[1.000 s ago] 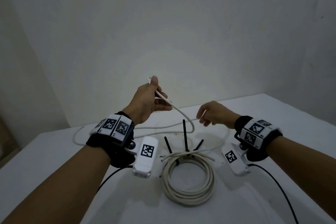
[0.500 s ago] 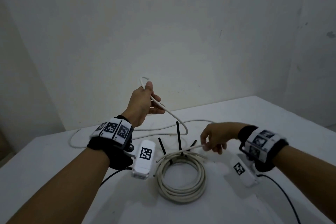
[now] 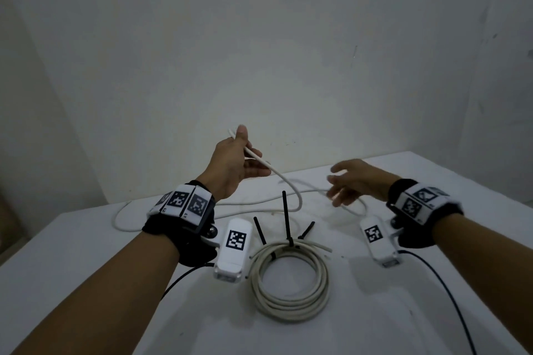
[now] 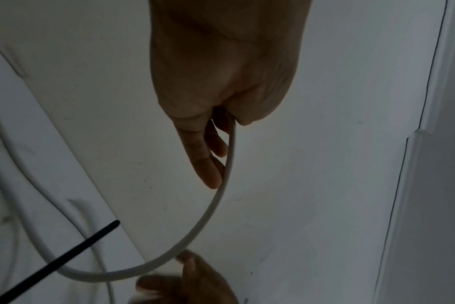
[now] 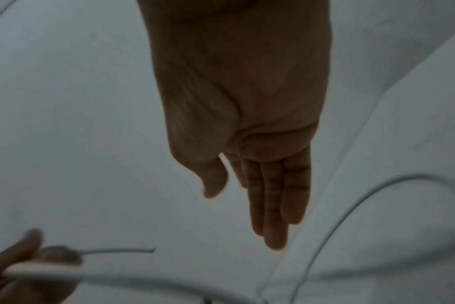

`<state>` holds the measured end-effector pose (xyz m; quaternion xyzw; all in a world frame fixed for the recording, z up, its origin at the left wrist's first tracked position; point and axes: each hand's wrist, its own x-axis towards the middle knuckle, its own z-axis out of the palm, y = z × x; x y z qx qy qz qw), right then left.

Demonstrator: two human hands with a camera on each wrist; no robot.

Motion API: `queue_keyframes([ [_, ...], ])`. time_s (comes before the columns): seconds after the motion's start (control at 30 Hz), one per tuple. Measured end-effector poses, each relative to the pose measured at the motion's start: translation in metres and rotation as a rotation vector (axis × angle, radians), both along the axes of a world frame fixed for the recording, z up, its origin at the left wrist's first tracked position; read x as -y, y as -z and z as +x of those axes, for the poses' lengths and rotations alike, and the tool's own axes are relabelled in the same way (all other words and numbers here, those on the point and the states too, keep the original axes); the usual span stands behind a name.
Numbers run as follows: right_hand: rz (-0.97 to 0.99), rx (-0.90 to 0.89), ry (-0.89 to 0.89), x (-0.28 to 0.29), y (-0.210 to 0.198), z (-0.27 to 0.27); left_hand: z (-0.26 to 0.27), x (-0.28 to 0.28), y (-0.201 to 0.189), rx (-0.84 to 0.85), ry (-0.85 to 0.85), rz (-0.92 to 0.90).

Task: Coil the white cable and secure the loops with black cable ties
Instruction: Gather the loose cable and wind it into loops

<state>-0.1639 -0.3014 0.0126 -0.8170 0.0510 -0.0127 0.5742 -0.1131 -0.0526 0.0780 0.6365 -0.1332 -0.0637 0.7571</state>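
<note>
My left hand (image 3: pixel 240 160) is raised over the table's far side and pinches a loose white cable (image 3: pixel 284 183) near its free end. From there the cable sags, bends back and trails across the table. In the left wrist view the cable (image 4: pixel 217 202) leaves my fingers (image 4: pixel 208 164) in a curve. My right hand (image 3: pixel 347 181) hovers over the cable's right stretch, fingers (image 5: pixel 270 205) straight, holding nothing. A finished white coil (image 3: pixel 288 307) lies near me with three black cable ties (image 3: pixel 286 217) sticking up from its far side.
The white table (image 3: pixel 86 253) ends at a left edge and meets a bare wall (image 3: pixel 288 52) behind. More of the loose cable (image 3: pixel 121 222) loops at the far left. Thin black leads (image 3: pixel 450 297) run from my wrist cameras across the near table.
My right hand dipped to the coil's loose end, then lifted away to the far right and opened. My left hand kept hold of the cable and stayed raised.
</note>
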Motion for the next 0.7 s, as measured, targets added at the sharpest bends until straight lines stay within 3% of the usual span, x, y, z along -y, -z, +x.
queue_keyframes([
  [0.1,-0.137,0.064,-0.178,-0.035,-0.014,0.005,-0.004,0.005,-0.008,-0.005,0.009,-0.058],
  [0.23,-0.226,-0.014,-0.347,-0.062,-0.023,0.001,-0.004,-0.002,-0.017,-0.018,-0.014,-0.136],
  [0.33,-0.295,-0.042,-0.345,-0.062,-0.014,0.002,0.000,-0.017,-0.019,-0.062,-0.025,-0.256],
  [0.4,-0.538,-0.023,-0.267,-0.062,-0.012,0.009,0.004,-0.027,-0.020,-0.066,-0.028,-0.302],
  [0.47,-0.766,0.068,-0.073,-0.062,-0.017,0.020,0.005,-0.033,-0.017,-0.084,-0.032,-0.292],
  [0.5,-0.766,0.120,0.022,-0.064,-0.023,0.025,0.005,-0.037,-0.014,-0.103,-0.034,-0.261],
  [0.6,-0.370,0.288,0.193,-0.073,-0.054,0.035,0.004,-0.051,-0.008,-0.154,-0.084,-0.009],
  [0.7,-0.172,0.437,0.138,-0.088,-0.094,0.039,0.007,-0.069,-0.005,-0.081,-0.262,0.351],
])
